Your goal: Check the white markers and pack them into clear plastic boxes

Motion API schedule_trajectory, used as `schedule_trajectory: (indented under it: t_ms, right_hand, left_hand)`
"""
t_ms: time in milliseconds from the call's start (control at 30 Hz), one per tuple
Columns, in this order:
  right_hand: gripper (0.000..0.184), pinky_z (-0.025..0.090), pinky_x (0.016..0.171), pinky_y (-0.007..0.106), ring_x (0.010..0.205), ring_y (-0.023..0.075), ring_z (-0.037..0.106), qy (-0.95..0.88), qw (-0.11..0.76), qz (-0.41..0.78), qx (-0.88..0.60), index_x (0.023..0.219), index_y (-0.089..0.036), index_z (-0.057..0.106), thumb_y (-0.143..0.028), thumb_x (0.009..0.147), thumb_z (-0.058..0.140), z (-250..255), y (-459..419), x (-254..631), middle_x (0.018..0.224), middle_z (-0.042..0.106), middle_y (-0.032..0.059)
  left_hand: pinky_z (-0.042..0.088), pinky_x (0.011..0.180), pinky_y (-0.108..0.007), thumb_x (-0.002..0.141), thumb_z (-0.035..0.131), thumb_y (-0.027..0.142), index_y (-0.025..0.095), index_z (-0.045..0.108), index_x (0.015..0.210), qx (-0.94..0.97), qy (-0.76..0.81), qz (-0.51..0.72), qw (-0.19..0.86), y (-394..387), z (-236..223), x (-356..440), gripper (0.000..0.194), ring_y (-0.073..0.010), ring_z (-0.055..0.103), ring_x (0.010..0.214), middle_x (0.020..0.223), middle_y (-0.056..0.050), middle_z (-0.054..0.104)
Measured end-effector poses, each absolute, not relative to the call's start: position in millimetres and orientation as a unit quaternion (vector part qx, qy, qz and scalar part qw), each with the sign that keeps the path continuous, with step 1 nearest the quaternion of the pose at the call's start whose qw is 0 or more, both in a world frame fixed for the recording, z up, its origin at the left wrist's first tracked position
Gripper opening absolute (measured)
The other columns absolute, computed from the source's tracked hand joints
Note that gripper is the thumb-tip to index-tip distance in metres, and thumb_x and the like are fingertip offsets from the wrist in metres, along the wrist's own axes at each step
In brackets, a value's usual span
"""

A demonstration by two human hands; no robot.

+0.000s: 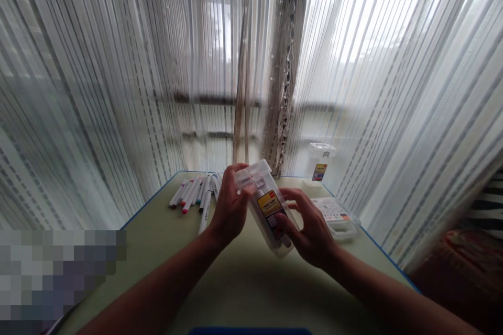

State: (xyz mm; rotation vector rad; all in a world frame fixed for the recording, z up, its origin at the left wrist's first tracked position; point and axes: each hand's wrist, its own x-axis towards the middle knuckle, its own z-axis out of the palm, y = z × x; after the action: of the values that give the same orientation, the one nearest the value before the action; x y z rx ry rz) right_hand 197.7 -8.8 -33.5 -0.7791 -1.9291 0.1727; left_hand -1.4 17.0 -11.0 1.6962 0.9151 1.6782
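Observation:
Tilted above the table, a translucent plastic marker case (264,196) with a yellow and red label is held between both hands. My left hand (232,204) grips its top end, with the thumb by the latch. Around the lower right side of the case, my right hand (308,222) is closed, its thumb across the label. Through the plastic, the contents are only dimly visible. Several white markers (192,193) with coloured ends lie on the table beyond my left hand, and one white marker (205,212) lies nearest to my left wrist.
A second clear case (320,165) stands upright at the table's back right corner. Nearer, a flat clear case (334,217) with a handle lies by the right edge. Striped sheer curtains (204,63) hang behind the green table (251,282), which has a blue edge.

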Motion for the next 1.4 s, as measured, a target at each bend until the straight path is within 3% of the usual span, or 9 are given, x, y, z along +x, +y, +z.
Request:
schedule_trajectory:
  t_ms: [133, 467, 633, 1033, 1400]
  right_hand:
    - [0.033, 0.058, 0.079, 0.036, 0.092, 0.02, 0.062, -0.794, 0.534, -0.001, -0.289, 0.128, -0.023, 0.055, -0.021, 0.095, 0.061, -27, -13, 200, 0.112, 0.058, 0.0089]
    - [0.04, 0.055, 0.067, 0.033, 0.082, 0.0195, 0.061, -0.832, 0.493, -0.095, -0.235, 0.133, -0.024, 0.061, -0.015, 0.094, 0.059, -17, -13, 207, 0.098, 0.056, 0.007]
    - [0.046, 0.054, 0.063, 0.031, 0.076, 0.0187, 0.061, -0.838, 0.491, -0.124, -0.201, 0.136, -0.025, 0.061, -0.014, 0.092, 0.06, -14, -16, 209, 0.092, 0.057, 0.0054]
    - [0.066, 0.05, 0.059, 0.03, 0.069, 0.0163, 0.055, -0.862, 0.467, -0.025, -0.194, 0.154, -0.031, 0.047, -0.013, 0.091, 0.057, -18, -16, 209, 0.092, 0.06, 0.0045]
    - [0.073, 0.047, 0.051, 0.027, 0.056, 0.0141, 0.053, -0.871, 0.447, 0.025, -0.201, 0.16, -0.028, 0.035, -0.018, 0.091, 0.055, -26, -17, 209, 0.082, 0.059, 0.0008]
  left_hand:
    - [0.049, 0.075, -0.031, 0.09, 0.057, 0.03, 0.023, 0.052, 0.122, 0.642, 0.316, 0.613, 0.336, 17, -15, 1, 0.033, -0.0192, 0.058, 0.087, 0.103, -0.004, 0.061]
    - [0.047, 0.067, -0.029, 0.085, 0.058, 0.03, 0.02, 0.054, 0.116, 0.673, 0.26, 0.584, 0.372, 8, -12, 2, 0.033, -0.0173, 0.056, 0.077, 0.09, -0.002, 0.062]
    - [0.05, 0.067, -0.03, 0.084, 0.06, 0.033, 0.021, 0.055, 0.114, 0.676, 0.232, 0.586, 0.382, 7, -12, 2, 0.033, -0.0173, 0.06, 0.077, 0.097, -0.004, 0.065]
    - [0.051, 0.07, -0.029, 0.087, 0.062, 0.032, 0.022, 0.055, 0.116, 0.662, 0.194, 0.591, 0.418, 7, -9, -2, 0.032, -0.0183, 0.064, 0.084, 0.099, -0.004, 0.068]
    - [0.051, 0.069, -0.029, 0.086, 0.063, 0.035, 0.022, 0.055, 0.115, 0.676, 0.192, 0.583, 0.409, 3, -6, -3, 0.033, -0.018, 0.061, 0.082, 0.104, -0.006, 0.066]
